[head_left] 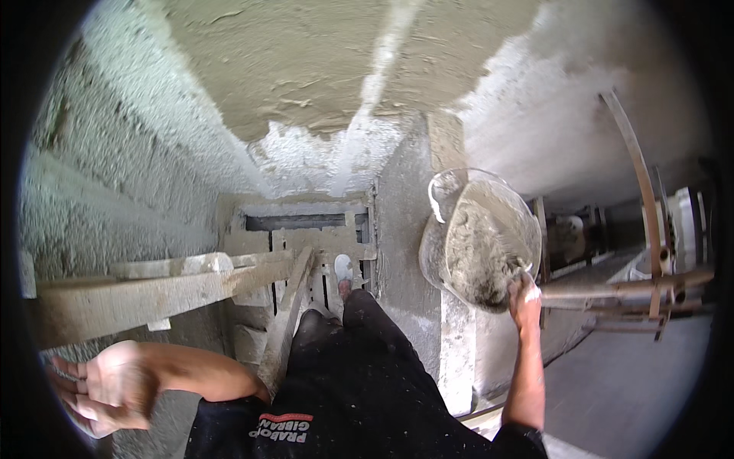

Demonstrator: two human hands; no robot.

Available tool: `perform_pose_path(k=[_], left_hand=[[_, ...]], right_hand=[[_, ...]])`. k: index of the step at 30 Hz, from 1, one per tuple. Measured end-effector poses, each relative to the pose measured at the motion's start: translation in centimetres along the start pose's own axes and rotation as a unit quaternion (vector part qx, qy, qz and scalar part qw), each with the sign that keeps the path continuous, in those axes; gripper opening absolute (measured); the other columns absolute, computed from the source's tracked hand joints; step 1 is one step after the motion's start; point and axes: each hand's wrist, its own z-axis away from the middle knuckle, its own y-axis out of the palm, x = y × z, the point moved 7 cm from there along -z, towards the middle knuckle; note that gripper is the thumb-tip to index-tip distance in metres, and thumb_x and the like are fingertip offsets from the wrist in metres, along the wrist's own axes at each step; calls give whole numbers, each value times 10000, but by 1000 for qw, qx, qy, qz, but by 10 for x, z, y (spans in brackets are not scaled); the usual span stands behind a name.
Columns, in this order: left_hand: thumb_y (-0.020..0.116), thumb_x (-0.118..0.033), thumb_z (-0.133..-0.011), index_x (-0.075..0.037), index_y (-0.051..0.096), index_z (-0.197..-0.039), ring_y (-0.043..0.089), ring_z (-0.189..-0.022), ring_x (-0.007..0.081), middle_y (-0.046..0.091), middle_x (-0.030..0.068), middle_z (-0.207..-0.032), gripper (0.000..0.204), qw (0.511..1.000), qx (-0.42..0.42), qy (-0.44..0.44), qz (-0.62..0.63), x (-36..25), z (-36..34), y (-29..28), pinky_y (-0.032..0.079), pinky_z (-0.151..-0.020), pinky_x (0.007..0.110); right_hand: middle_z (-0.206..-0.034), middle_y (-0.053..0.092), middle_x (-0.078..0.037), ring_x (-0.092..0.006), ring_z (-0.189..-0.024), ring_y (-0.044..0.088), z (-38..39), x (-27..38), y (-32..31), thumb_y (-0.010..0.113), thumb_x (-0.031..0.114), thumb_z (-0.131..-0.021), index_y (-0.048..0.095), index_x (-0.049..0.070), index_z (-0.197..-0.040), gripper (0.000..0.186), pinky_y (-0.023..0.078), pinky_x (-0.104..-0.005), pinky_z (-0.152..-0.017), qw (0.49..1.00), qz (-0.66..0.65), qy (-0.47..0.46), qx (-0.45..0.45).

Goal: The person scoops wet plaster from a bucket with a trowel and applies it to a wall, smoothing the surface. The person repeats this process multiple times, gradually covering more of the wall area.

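Observation:
A tub (430,264) of wet grey mortar (478,241) stands to the right of my legs, on a ledge beside a narrow wall. At its near right rim is my right hand (524,300), fingers closed. What they grip, perhaps a tool's handle or the rim itself, I cannot make out. A pale loop like a bucket handle (436,200) shows at the tub's far left side. Out at the lower left, my left hand (103,389) is raised with fingers apart and nothing in it, slightly blurred.
Fresh plaster (306,61) covers much of the wall ahead, with a pale bare strip. Wooden beams (168,294) cross on the left. My foot (344,268) is on slatted boards (283,245). Wooden poles (638,164) and scaffolding stand at the right.

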Motion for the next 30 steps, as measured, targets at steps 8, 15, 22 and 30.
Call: perform_pose_path(k=[8, 15, 22, 30], left_hand=[[714, -179, -939, 8, 563, -1322, 665, -1127, 229, 669, 157, -1223, 453, 562, 560, -530, 301, -162, 299, 131, 546, -987, 371], [760, -234, -931, 7, 330, -1503, 494, -1398, 379, 502, 274, -1489, 755, 327, 657, -597, 324, -295, 480, 82, 419, -1127, 428], [758, -133, -926, -8, 291, -1502, 566, -1338, 326, 528, 329, -1452, 753, 242, 605, -697, 300, -319, 512, 68, 484, -1070, 385], [764, -152, -916, -22, 308, -1478, 590, -1309, 377, 587, 332, -1375, 735, 252, 682, -638, 255, -317, 497, 79, 498, -1039, 384]], right_hand=[[-942, 734, -226, -412, -955, 710, -80, -37, 20, 695, 350, -900, 745, 35, -1017, 340, 571, -480, -832, 972, 201, 16, 121], [-1007, 751, -184, -302, -953, 742, -141, 37, 80, 577, 211, -936, 749, 32, -984, 253, 569, -405, -846, 922, 332, -78, 184], [-1021, 711, -133, -248, -988, 718, -70, 54, 33, 622, 181, -944, 727, 30, -1039, 207, 555, -419, -853, 884, 318, -195, 280], [-1148, 735, -145, -301, -1181, 659, -70, 55, 78, 633, 220, -903, 778, 61, -1047, 260, 542, -439, -958, 790, 340, -212, 464]])
